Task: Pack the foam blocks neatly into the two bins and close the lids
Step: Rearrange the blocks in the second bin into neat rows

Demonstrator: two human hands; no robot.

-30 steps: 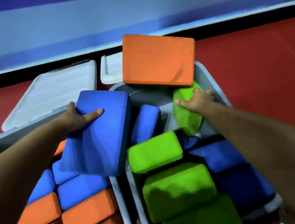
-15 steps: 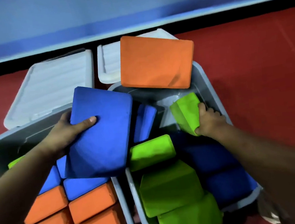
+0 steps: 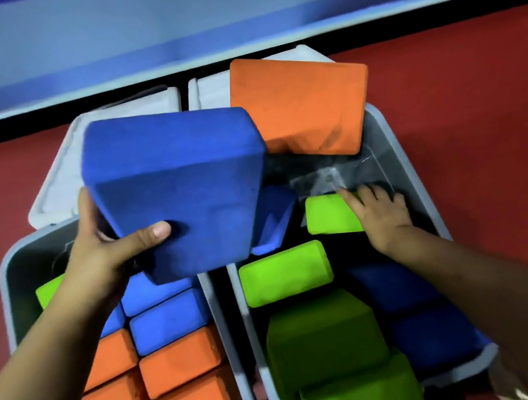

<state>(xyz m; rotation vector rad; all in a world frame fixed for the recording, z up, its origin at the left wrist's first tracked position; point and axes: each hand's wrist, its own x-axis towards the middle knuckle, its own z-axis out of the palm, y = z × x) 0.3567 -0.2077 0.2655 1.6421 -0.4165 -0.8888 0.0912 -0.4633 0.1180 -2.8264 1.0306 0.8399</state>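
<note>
Now the big blue block [image 3: 176, 190] sits higher than half a second ago, lifted above the left bin [image 3: 9, 261] in the left hand [image 3: 104, 251], thumb curled on its face; the right hand [image 3: 379, 213] has laid its green block [image 3: 330, 213] flat in the right bin [image 3: 394, 139], fingers spread on it. Two bins, two white lids [image 3: 56, 177] behind, five green blocks visible
</note>
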